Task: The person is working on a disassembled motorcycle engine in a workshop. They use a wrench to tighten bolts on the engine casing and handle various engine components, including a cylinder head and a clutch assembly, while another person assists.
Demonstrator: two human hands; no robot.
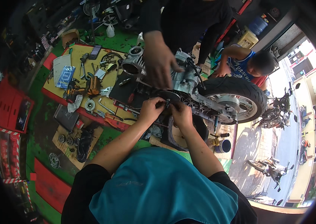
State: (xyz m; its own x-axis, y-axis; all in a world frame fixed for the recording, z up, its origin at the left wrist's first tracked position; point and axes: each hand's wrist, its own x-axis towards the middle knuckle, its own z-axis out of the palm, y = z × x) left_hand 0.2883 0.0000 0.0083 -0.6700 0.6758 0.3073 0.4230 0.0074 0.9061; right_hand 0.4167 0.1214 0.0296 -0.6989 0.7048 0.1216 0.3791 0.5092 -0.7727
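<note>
My left hand [153,109] and my right hand [180,115] meet at a small dark fitting [168,102] in front of a dark round plate [172,96] on a scooter engine assembly [187,76]. The fingers of both hands are closed on or around that fitting; their tips are partly hidden. The assembly's grey metal casing [206,105] runs right to a rear wheel [247,97] with a black tyre. A co-worker's hand [159,63] hangs just above, fingers loosely bent and blurred, near a metal cylinder part [131,63].
A yellow-topped red bench [49,91] holds tools, a phone [95,52] and papers [62,65]. Cardboard [90,149] with parts lies at lower left. A person in blue [236,56] leans at the right. A blue can [223,145] stands beside the wheel. Parked motorbikes [272,168] are outside.
</note>
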